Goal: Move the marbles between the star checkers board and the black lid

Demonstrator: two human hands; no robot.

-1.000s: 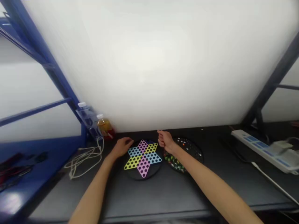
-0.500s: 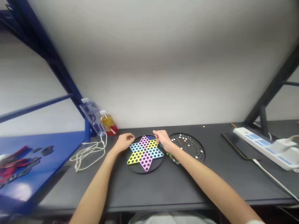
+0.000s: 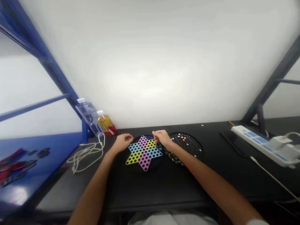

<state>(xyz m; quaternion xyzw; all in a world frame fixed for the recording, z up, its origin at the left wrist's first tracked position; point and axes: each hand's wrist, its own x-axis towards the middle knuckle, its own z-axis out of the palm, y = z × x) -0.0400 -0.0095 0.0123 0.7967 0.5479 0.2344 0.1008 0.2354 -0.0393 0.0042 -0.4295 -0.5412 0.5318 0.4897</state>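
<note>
A Chinese checkers board (image 3: 145, 164) lies on the dark table, its six-pointed star in pink, yellow and light blue, full of dark holes. My left hand (image 3: 122, 142) rests at the board's upper left edge, fingers loosely curled with a gap to the thumb and nothing visible in them. Over the upper right of the star, near a yellow point, is my right hand (image 3: 162, 139), its thumb and fingers pinched together. Whatever may be between those fingertips is too small to make out. Dark blue pieces show at the star's far point. Partly under my right forearm lies a round black tray (image 3: 198, 144) with small coloured pieces.
To the left are a coiled white cable (image 3: 87, 157), a clear bottle (image 3: 87, 114) and a bottle of yellow liquid (image 3: 106, 123). A white power strip (image 3: 257, 142) with plugs and a dark phone-like slab (image 3: 232, 145) lie right. Blue and black frames flank the wall.
The whole view has shifted slightly and the wall looks brighter. My right hand has lowered its fingertips a little over the board; my left hand stays by its edge.
</note>
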